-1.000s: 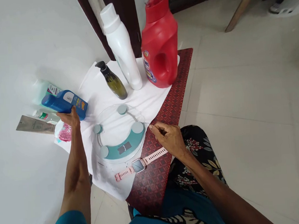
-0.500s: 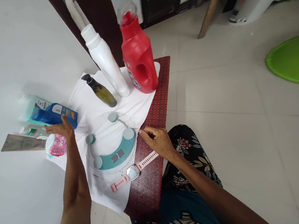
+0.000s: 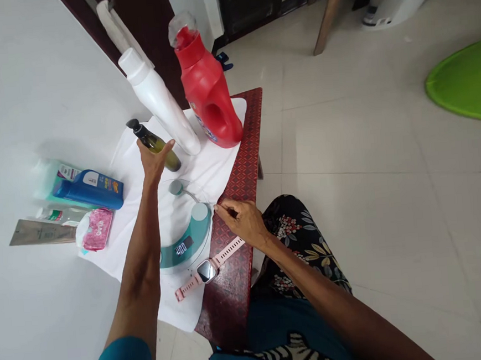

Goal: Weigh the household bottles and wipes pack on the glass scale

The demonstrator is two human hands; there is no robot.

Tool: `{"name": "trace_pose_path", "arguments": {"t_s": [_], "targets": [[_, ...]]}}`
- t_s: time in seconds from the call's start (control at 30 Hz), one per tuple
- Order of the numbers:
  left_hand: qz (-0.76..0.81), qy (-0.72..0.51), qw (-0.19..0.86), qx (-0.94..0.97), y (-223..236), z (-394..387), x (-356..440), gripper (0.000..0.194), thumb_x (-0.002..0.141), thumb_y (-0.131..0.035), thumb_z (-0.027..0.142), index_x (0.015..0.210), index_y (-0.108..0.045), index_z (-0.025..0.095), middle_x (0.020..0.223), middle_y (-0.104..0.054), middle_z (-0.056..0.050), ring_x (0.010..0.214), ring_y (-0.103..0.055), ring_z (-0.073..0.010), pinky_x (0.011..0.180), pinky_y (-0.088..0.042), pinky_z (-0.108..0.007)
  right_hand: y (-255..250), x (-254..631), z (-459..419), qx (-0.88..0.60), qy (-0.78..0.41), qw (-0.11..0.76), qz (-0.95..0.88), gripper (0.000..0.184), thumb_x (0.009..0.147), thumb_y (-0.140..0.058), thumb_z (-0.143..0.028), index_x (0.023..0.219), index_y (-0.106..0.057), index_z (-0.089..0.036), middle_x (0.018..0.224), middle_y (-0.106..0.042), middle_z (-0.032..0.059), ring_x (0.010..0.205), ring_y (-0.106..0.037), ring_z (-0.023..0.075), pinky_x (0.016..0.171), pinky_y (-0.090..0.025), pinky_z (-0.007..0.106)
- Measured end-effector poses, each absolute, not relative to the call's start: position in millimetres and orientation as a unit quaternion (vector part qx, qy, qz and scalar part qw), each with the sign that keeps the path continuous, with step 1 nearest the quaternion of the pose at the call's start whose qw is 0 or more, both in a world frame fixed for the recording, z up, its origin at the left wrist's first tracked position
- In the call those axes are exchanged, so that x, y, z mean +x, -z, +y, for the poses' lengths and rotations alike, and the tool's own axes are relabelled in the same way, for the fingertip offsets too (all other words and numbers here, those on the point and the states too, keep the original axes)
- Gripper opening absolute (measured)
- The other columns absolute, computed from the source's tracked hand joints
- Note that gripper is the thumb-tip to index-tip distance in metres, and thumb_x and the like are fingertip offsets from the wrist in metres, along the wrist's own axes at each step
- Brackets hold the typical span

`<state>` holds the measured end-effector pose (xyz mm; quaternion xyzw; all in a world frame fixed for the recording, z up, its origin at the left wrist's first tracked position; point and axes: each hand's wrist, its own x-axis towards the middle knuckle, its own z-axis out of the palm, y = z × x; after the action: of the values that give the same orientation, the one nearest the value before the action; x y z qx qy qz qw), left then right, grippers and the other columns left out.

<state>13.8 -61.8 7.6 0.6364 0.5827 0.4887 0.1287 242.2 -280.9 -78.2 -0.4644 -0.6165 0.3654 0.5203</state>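
My left hand [image 3: 153,166] reaches over the dark green pump bottle [image 3: 173,162], thumb and fingers spread on either side of it. Whether they touch the bottle I cannot tell. The bottle stands on a white cloth [image 3: 128,155] behind the round glass scale [image 3: 199,212], partly covered by my left forearm. Lit digits show on the scale's display. My right hand [image 3: 244,221] rests at the table edge with fingers loosely curled and nothing visible in them. Beside it lies a smartwatch [image 3: 206,271] with a pink strap, one end of which runs toward that hand.
A tall white bottle [image 3: 161,97] and a red detergent jug [image 3: 211,96] stand at the back of the red patterned table [image 3: 240,174]. By the wall are a blue bottle [image 3: 99,188], a clear bottle [image 3: 66,216] and a pink packet [image 3: 98,229]. A green object [image 3: 466,84] is far right.
My left hand has moved from beside the blue bottle, right and away from me, to the green pump bottle. Digits on the scale's display now look different. My right hand stays curled.
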Motion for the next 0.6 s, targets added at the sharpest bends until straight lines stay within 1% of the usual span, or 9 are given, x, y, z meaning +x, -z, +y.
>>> {"name": "trace_pose_path", "arguments": {"t_s": [0.1, 0.17, 0.23, 0.27, 0.33, 0.4, 0.43, 0.5, 0.6], "targets": [[0.644, -0.488, 0.098, 0.581, -9.9, -58.4, 20.5, 0.056, 0.069, -0.093, 0.034, 0.107, -0.054, 0.02, 0.106, -0.069, -0.007, 0.104, -0.071, -0.0291, 0.096, -0.057, -0.044, 79.3, 242.0, -280.6, -0.466, -0.366, 0.523, -0.613, 0.047, 0.103, -0.056, -0.045, 0.062, -0.045, -0.024, 0.055, -0.052, -0.0032, 0.054, -0.047, 0.0125, 0.059, -0.034, 0.028], [0.655, -0.497, 0.082, 0.563, -12.6, -63.3, 20.5, 0.049, 0.071, -0.09, 0.031, 0.104, -0.056, 0.02, 0.104, -0.07, -0.006, 0.104, -0.071, -0.0277, 0.095, -0.057, -0.043, 80.0, 241.8, -280.1, -0.465, -0.368, 0.523, -0.612, 0.047, 0.103, -0.056, -0.044, 0.062, -0.045, -0.024, 0.055, -0.054, -0.0029, 0.054, -0.048, 0.0126, 0.059, -0.034, 0.028], [0.645, -0.525, 0.077, 0.549, -17.9, -73.9, 16.1, 0.05, 0.072, -0.09, 0.036, 0.104, -0.056, 0.019, 0.103, -0.07, -0.005, 0.104, -0.072, -0.0271, 0.093, -0.058, -0.043, 80.1, 241.7, -279.7, -0.466, -0.371, 0.521, -0.612, 0.046, 0.103, -0.055, -0.044, 0.062, -0.045, -0.024, 0.055, -0.054, -0.0026, 0.055, -0.048, 0.0128, 0.059, -0.034, 0.028], [0.634, -0.542, 0.075, 0.546, -22.1, -81.7, 11.8, 0.052, 0.072, -0.091, 0.041, 0.105, -0.057, 0.019, 0.103, -0.071, -0.005, 0.104, -0.073, -0.0273, 0.092, -0.059, -0.044, 79.9, 241.8, -279.6, -0.467, -0.372, 0.519, -0.612, 0.046, 0.103, -0.055, -0.044, 0.062, -0.045, -0.024, 0.055, -0.054, -0.0025, 0.055, -0.048, 0.0129, 0.059, -0.034, 0.029], [0.601, -0.564, 0.071, 0.562, -34.1, -103.5, -0.1, 0.058, 0.074, -0.092, 0.053, 0.105, -0.059, 0.017, 0.104, -0.071, -0.005, 0.109, -0.073, -0.0279, 0.092, -0.059, -0.047, 79.3, 242.2, -279.8, -0.469, -0.373, 0.517, -0.612, 0.045, 0.102, -0.055, -0.045, 0.063, -0.045, -0.024, 0.055, -0.053, -0.0025, 0.055, -0.047, 0.013, 0.059, -0.033, 0.029], [0.566, -0.573, 0.065, 0.59, -49.2, -134.2, -13.8, 0.063, 0.076, -0.092, 0.06, 0.107, -0.062, 0.014, 0.109, -0.072, -0.006, 0.112, -0.073, -0.0276, 0.096, -0.058, -0.051, 78.7, 242.8, -280.2, -0.469, -0.374, 0.515, -0.613, 0.046, 0.102, -0.055, -0.047, 0.063, -0.045, -0.024, 0.055, -0.051, -0.0026, 0.055, -0.046, 0.0128, 0.059, -0.033, 0.029], [0.554, -0.569, 0.066, 0.604, -56.8, -152.5, -19.8, 0.062, 0.078, -0.092, 0.06, 0.109, -0.064, 0.014, 0.112, -0.074, -0.007, 0.114, -0.074, -0.0274, 0.099, -0.057, -0.053, 78.7, 243.0, -280.4, -0.468, -0.374, 0.515, -0.613, 0.047, 0.103, -0.054, -0.048, 0.063, -0.044, -0.024, 0.056, -0.051, -0.0027, 0.055, -0.046, 0.0128, 0.059, -0.032, 0.029], [0.55, -0.55, 0.069, 0.625, -68.8, -192.0, -28.0, 0.057, 0.079, -0.093, 0.053, 0.113, -0.067, 0.016, 0.119, -0.076, -0.008, 0.115, -0.075, -0.0286, 0.106, -0.058, -0.054, 79.0, 243.3, -280.7, -0.467, -0.375, 0.515, -0.613, 0.048, 0.102, -0.054, -0.05, 0.063, -0.044, -0.024, 0.056, -0.05, -0.0029, 0.055, -0.045, 0.0127, 0.059, -0.032, 0.03], [0.572, -0.498, 0.076, 0.648, -73.4, -246.2, -29.5, 0.052, 0.078, -0.093, 0.046, 0.118, -0.072, 0.021, 0.121, -0.077, -0.008, 0.115, -0.076, -0.0321, 0.108, -0.06, -0.055, 80.1, 243.1, -281.3, -0.466, -0.374, 0.512, -0.617, 0.047, 0.102, -0.055, -0.05, 0.064, -0.046, -0.024, 0.056, -0.049, -0.0033, 0.055, -0.044, 0.0127, 0.06, -0.033, 0.03]]}}
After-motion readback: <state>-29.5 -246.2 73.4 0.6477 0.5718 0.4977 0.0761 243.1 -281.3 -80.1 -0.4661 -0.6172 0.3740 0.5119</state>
